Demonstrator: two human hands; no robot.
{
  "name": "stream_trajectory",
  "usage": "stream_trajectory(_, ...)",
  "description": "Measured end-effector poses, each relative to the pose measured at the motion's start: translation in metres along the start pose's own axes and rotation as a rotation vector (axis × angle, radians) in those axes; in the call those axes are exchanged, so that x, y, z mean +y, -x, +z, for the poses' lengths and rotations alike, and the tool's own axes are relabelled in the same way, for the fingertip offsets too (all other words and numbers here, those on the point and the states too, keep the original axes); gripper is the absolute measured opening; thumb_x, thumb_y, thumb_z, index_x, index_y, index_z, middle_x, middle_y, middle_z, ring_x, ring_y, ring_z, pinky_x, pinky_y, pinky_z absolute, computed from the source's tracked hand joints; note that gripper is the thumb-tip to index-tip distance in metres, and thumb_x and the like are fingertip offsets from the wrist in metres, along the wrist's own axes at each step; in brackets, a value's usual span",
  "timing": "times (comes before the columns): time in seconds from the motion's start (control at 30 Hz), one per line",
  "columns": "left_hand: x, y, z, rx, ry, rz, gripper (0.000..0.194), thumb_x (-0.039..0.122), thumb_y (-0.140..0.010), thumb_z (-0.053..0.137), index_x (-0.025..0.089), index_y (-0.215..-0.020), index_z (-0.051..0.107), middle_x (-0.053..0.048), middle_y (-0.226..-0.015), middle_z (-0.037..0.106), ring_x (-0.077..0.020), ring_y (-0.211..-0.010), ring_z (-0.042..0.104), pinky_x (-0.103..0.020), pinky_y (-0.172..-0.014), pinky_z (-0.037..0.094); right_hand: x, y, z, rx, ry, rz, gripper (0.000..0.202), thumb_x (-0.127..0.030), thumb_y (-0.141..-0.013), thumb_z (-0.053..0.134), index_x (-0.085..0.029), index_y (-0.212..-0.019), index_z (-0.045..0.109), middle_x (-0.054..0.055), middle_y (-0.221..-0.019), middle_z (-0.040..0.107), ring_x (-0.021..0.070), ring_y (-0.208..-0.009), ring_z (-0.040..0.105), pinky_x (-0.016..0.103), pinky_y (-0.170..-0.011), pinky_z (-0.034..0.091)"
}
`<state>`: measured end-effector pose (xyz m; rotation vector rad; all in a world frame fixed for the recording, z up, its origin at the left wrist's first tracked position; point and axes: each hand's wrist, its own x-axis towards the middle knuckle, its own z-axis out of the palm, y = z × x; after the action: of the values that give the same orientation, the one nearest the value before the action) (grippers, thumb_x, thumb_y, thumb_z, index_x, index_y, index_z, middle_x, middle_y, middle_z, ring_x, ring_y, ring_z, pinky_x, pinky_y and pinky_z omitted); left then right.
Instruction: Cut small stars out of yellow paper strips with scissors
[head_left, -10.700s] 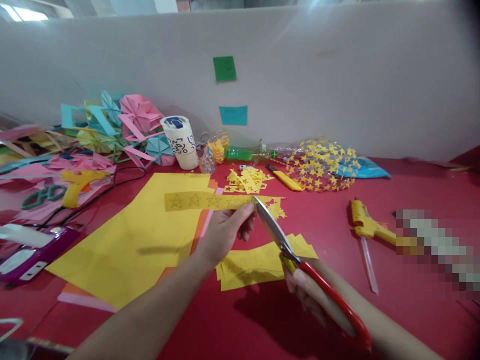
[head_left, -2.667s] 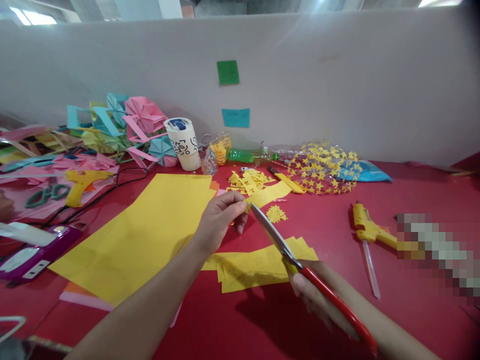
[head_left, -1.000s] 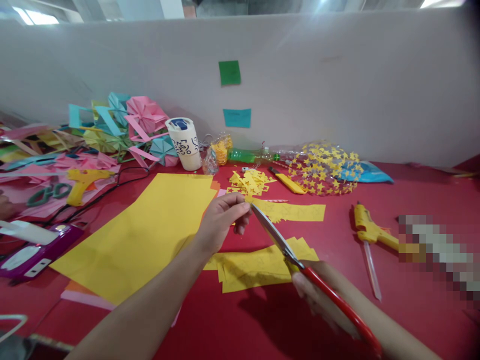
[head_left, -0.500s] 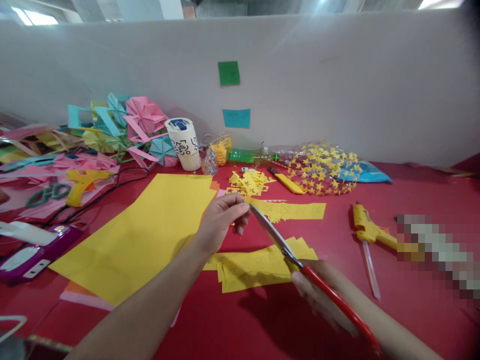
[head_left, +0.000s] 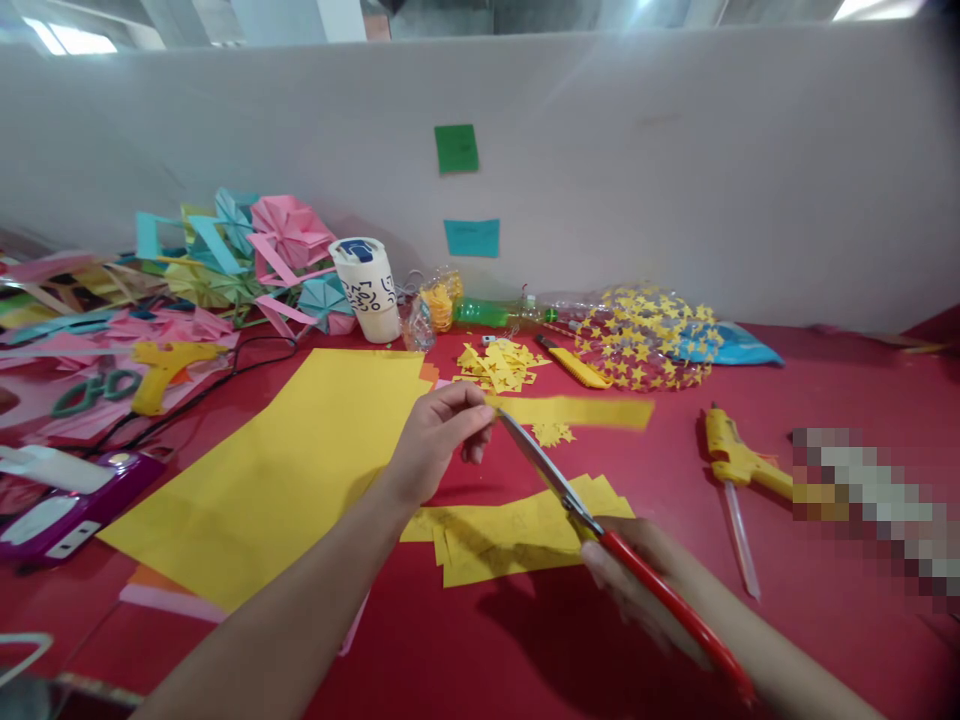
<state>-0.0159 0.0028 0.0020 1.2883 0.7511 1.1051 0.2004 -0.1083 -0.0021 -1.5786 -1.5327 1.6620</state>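
My left hand (head_left: 448,432) pinches the left end of a yellow paper strip (head_left: 585,411), which stretches to the right and is blurred at its far end. Red-handled scissors (head_left: 551,475) are in my right hand (head_left: 637,580), their tips against the paper by my left fingertips. The blades look nearly closed. Below the strip lies a small group of cut yellow stars (head_left: 553,433). More yellow strips (head_left: 517,535) with faint drawn marks are stacked in front of me. A heap of yellow paper scraps (head_left: 499,365) sits behind my left hand.
Large yellow sheets (head_left: 300,450) lie left, near a yellow glue gun (head_left: 157,372) and a purple device (head_left: 82,510). Behind are a white cup (head_left: 367,290), a yellow cutter (head_left: 577,363) and a star-covered clear plastic piece (head_left: 652,340). Another glue gun (head_left: 731,450) lies right.
The yellow strip has lifted and swung at its right end, uncovering more of the cut stars beneath. Both hands and the scissors have barely shifted.
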Motion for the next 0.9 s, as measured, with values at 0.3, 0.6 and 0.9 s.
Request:
stream_trajectory(0.3, 0.0, 0.003, 0.005, -0.008, 0.037, -0.055, 0.011, 0.023, -0.077, 0.063, 0.016, -0.069, 0.058, 0.003, -0.056, 0.055, -0.0061, -0.046, 0.05, -0.017, -0.042, 0.039, 0.002, -0.001, 0.003, -0.04, -0.004, -0.06, 0.052, -0.07, -0.082, 0.047, -0.02, -0.069, 0.04, -0.009, -0.049, 0.037, 0.0034, -0.035, 0.03, 0.016, -0.033, 0.025)
stream_trajectory(0.6, -0.007, 0.006, 0.011, -0.06, 0.075, -0.054, 0.016, 0.023, -0.082, 0.06, 0.016, -0.068, 0.058, 0.004, -0.057, 0.054, -0.0053, -0.046, 0.049, -0.017, -0.043, 0.039, -0.003, -0.001, 0.004, -0.03, 0.061, -0.13, 0.052, -0.07, -0.085, 0.041, -0.021, -0.067, 0.038, -0.007, -0.049, 0.041, 0.005, -0.037, 0.035, 0.018, -0.036, 0.027)
stream_trajectory(0.9, -0.008, 0.006, 0.013, -0.043, 0.097, -0.084, 0.016, 0.025, -0.08, 0.061, 0.016, -0.068, 0.056, 0.004, -0.057, 0.054, -0.0054, -0.045, 0.048, -0.017, -0.043, 0.039, -0.001, -0.003, 0.01, 0.021, -0.019, -0.043, 0.057, -0.075, -0.08, 0.04, -0.02, -0.065, 0.043, -0.008, -0.044, 0.038, 0.0055, -0.036, 0.034, 0.016, -0.033, 0.027)
